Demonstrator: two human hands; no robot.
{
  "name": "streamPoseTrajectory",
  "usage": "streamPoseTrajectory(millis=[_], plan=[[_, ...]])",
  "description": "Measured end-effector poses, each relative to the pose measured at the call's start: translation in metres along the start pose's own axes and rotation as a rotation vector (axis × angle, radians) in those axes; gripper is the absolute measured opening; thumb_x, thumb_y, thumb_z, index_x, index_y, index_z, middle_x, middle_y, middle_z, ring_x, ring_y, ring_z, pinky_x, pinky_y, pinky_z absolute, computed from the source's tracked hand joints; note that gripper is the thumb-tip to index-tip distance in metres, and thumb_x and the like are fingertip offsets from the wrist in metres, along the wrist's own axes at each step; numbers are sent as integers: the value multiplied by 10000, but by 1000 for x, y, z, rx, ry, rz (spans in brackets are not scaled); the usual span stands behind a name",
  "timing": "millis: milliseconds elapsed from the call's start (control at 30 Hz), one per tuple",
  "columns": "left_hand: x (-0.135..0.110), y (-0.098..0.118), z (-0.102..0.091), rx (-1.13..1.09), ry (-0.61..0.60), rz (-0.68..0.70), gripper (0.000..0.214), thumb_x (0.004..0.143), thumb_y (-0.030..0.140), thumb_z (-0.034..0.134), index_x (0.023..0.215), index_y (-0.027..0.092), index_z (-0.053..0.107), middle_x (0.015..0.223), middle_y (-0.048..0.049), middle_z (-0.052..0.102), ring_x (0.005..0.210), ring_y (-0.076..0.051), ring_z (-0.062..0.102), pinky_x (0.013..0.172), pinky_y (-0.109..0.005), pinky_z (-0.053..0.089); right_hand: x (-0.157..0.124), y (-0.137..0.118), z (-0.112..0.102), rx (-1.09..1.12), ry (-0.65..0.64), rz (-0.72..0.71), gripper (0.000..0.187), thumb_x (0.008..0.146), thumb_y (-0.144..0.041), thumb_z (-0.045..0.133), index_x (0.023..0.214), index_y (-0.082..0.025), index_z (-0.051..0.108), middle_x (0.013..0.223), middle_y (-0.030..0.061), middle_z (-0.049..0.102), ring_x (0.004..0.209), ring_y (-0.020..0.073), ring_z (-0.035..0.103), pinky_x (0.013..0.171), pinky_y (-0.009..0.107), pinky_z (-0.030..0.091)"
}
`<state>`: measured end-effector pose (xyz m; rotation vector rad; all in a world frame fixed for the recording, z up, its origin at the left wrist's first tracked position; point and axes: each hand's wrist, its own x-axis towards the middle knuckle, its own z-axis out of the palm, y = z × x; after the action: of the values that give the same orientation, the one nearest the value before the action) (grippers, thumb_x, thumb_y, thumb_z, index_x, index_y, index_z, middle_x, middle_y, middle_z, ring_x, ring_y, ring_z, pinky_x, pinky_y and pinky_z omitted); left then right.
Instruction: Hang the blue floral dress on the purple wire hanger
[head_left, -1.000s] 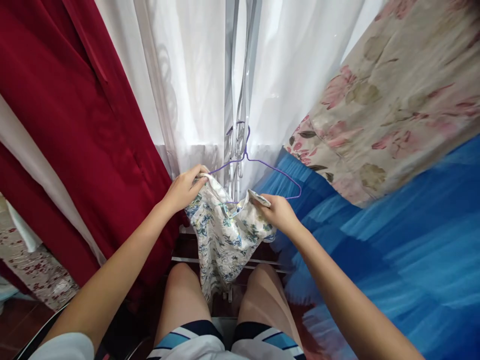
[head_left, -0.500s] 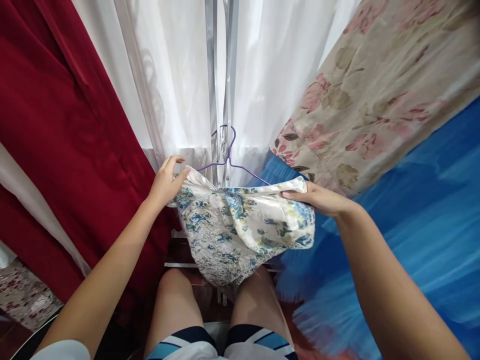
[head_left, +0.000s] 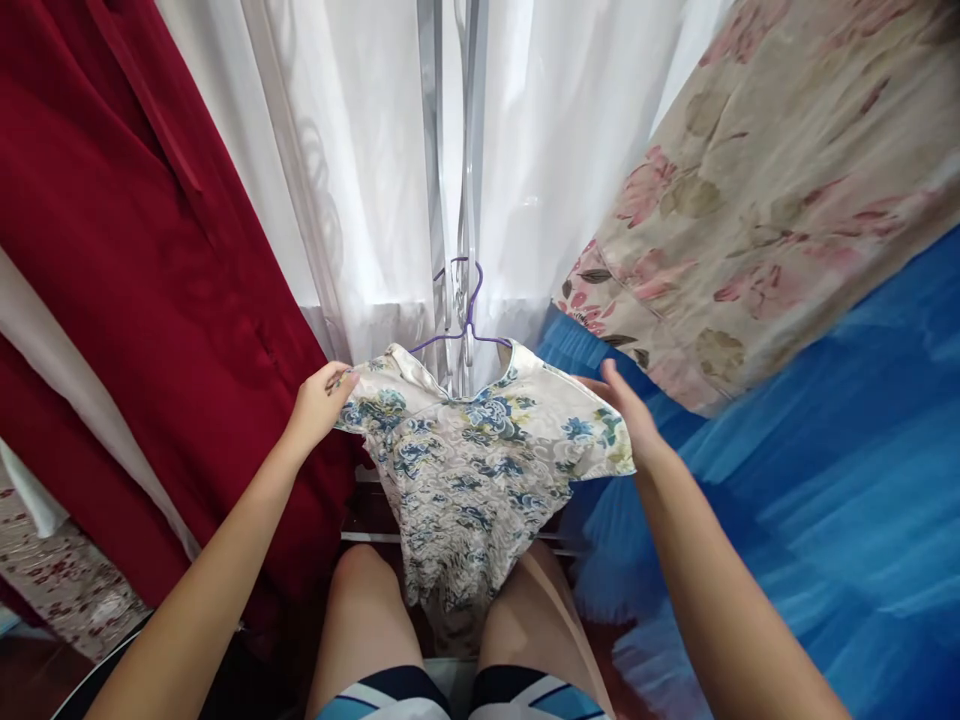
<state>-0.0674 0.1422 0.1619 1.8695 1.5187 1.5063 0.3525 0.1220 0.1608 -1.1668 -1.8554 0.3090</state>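
Note:
A small white dress with blue flowers [head_left: 469, 470] hangs on a purple wire hanger [head_left: 466, 322], whose hook is caught on a silver rail [head_left: 450, 150] in front of me. My left hand [head_left: 316, 408] pinches the dress's left sleeve edge. My right hand [head_left: 626, 408] rests at the right sleeve with its fingers stretched out, touching the cloth. The dress drapes down over my knees.
A dark red garment [head_left: 135, 260] hangs at the left, white sheer curtains [head_left: 360, 150] behind the rail. A beige cloth with pink flowers [head_left: 780, 200] and a blue tulle fabric [head_left: 810, 480] fill the right. My bare knees [head_left: 360, 600] are below.
The dress went from bunched at the hanger's middle to spread over both hanger arms. My hands moved apart to the sleeves, and my right hand's fingers opened.

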Motion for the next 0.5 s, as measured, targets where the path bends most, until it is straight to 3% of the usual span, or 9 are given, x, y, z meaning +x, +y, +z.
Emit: streamPoseTrajectory(millis=[133, 233, 300, 367, 500], plan=[[-5, -1, -8, -371, 110, -243, 375, 713, 480, 771, 854, 145, 680, 729, -16, 645, 619, -138, 572, 567, -235, 451, -18, -15, -16, 615, -219, 437, 493, 838, -616, 638, 965, -163, 784, 789, 121, 786, 667, 314, 750, 588, 390, 590], [9, 25, -19, -501, 242, -244, 436, 647, 447, 826, 926, 137, 701, 815, -39, 681, 674, -154, 622, 615, -253, 512, -24, -29, -11, 805, -105, 517, 451, 832, -567, 670, 1037, -175, 759, 842, 119, 786, 697, 315, 750, 619, 402, 601], [18, 53, -28, -455, 285, -100, 468, 727, 468, 768, 1065, 153, 696, 965, -75, 701, 822, -200, 668, 730, -302, 558, -26, -37, -7, 838, 32, 528, 451, 850, -564, 644, 1059, -177, 743, 833, 113, 782, 709, 312, 749, 623, 401, 607], [21, 81, -34, -271, 284, 122, 506, 814, 444, 696, 1252, 200, 630, 1186, -103, 661, 1067, -264, 644, 913, -387, 547, -35, -42, -5, 814, 155, 529, 449, 869, -570, 610, 1084, -194, 728, 825, 105, 778, 715, 311, 746, 612, 395, 607], [7, 110, -21, 356, 201, 530, 818, 783, 314, 756, 1503, 323, 370, 1568, -78, 344, 1452, -378, 291, 1195, -582, 249, -89, -52, -2, 759, 290, 503, 393, 874, -567, 593, 1046, -246, 740, 792, 90, 756, 694, 334, 719, 567, 412, 568]])
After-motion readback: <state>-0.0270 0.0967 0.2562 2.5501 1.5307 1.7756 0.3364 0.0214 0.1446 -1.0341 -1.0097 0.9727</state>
